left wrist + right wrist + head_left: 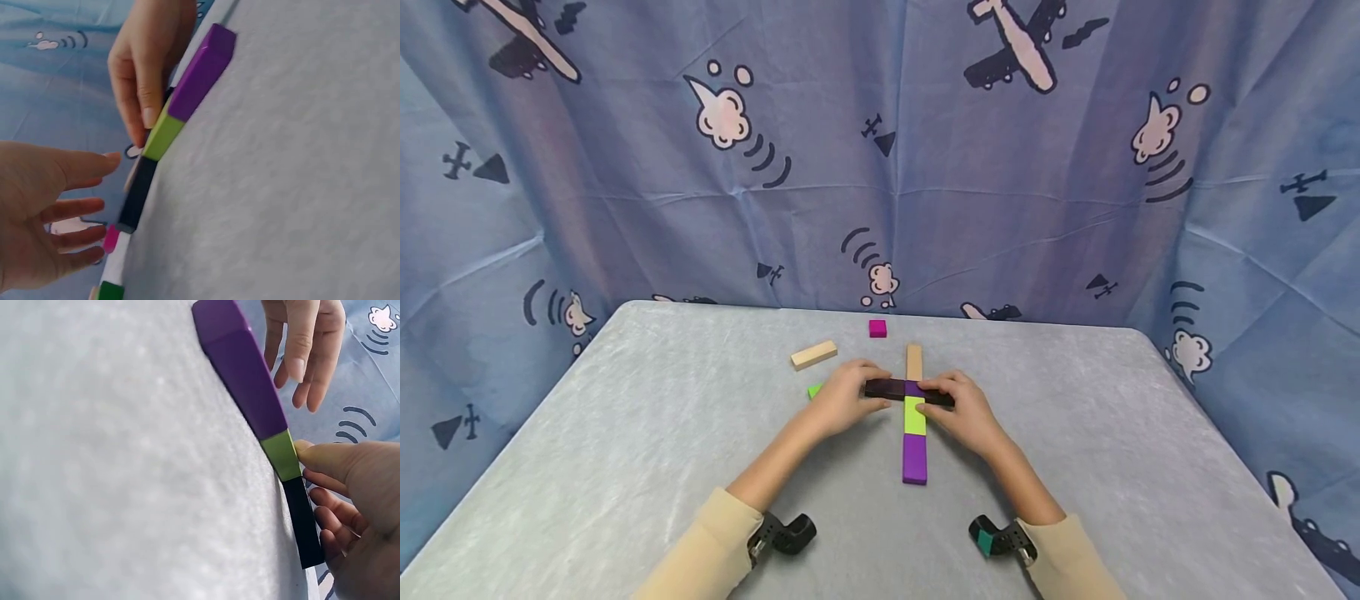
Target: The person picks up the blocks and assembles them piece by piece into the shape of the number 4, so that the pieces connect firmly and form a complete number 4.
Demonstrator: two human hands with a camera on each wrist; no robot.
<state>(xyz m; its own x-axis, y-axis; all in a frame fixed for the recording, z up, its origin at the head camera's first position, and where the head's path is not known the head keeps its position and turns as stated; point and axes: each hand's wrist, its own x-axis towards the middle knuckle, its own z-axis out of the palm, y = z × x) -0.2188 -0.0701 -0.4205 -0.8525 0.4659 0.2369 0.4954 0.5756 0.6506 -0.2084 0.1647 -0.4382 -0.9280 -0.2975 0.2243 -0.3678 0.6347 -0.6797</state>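
Observation:
On the grey table lies a cross of blocks: a purple block (914, 460) nearest, a lime block (914, 416), a small purple piece (913, 388) at the centre, a wooden block (913, 362) behind, and black blocks to either side. My left hand (846, 397) is around the left black block (885, 388), its fingers spread and apart from it in the left wrist view. The right hand (964, 410) pinches the right black block (304, 525) near its inner end. Its thumb touches the lime block's edge; some fingertips are hidden behind the black block.
A loose wooden block (814, 355) lies behind my left hand, with a green block (814, 390) partly hidden by that hand. A magenta cube (877, 328) sits near the table's far edge. Blue patterned curtain (820, 217) hangs behind the table.

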